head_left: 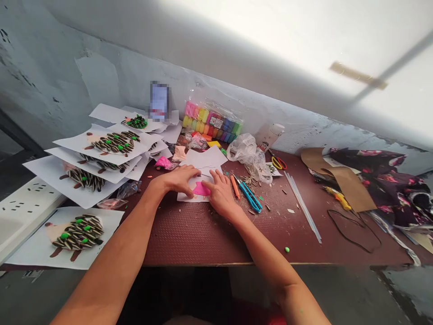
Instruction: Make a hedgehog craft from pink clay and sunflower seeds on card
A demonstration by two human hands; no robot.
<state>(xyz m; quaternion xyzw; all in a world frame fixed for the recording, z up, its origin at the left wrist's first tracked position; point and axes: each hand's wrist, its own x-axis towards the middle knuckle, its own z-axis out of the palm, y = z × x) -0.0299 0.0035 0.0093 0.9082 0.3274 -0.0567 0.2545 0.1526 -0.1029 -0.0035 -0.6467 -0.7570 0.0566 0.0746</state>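
Observation:
A flat pink clay shape (202, 189) lies on a small white sheet (184, 197) near the middle of the table. At the left edge of that sheet is my left hand (182, 179), its thumb beside the pink clay and its fingers apart. My right hand (220, 193) rests on the sheet's right side with fingers spread, the thumb touching the clay's right edge. Neither hand holds anything that shows. Part of the clay and the sheet is covered by my fingers. Orange marks show below the clay.
Seed-covered hedgehog pictures (113, 142) are stacked at the left. Behind stand a phone (159, 100) and a clay pack (213, 122). An orange marker (235, 186), blue cutter (250, 197), scissors (279, 163), clear sticks (303, 207) and a glue gun (338, 197) lie rightward.

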